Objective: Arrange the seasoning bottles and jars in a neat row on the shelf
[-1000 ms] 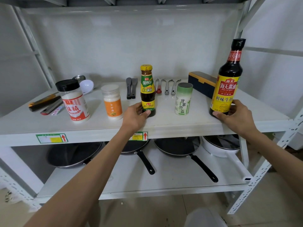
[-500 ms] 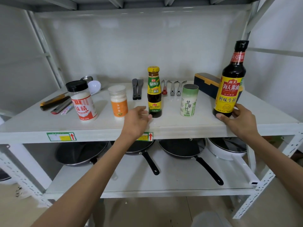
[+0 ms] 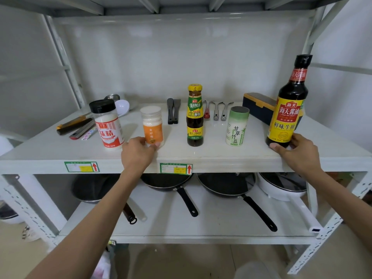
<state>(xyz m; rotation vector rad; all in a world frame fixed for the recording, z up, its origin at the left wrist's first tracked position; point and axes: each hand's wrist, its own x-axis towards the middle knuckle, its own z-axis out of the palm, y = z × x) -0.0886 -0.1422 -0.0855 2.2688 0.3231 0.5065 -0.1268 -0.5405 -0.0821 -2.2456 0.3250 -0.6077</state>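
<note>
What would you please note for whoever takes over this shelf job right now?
Left hand: fingers around the base of the orange-label jar. Right hand: gripping the base of the tall soy sauce bottle.
Standing near the shelf front: MSG shaker, orange-label jar, oyster sauce bottle, green salt canister, soy sauce bottle.
Row roughly formed. Left: even out spacing, let go.

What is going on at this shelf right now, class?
A person is lining up seasonings along the front of the upper shelf. The left hand grips the base of the orange-label jar; the right hand holds the bottom of the tall soy sauce bottle. Between them stand a small sauce bottle and a green salt canister, with a red-label shaker at the far left.
</note>
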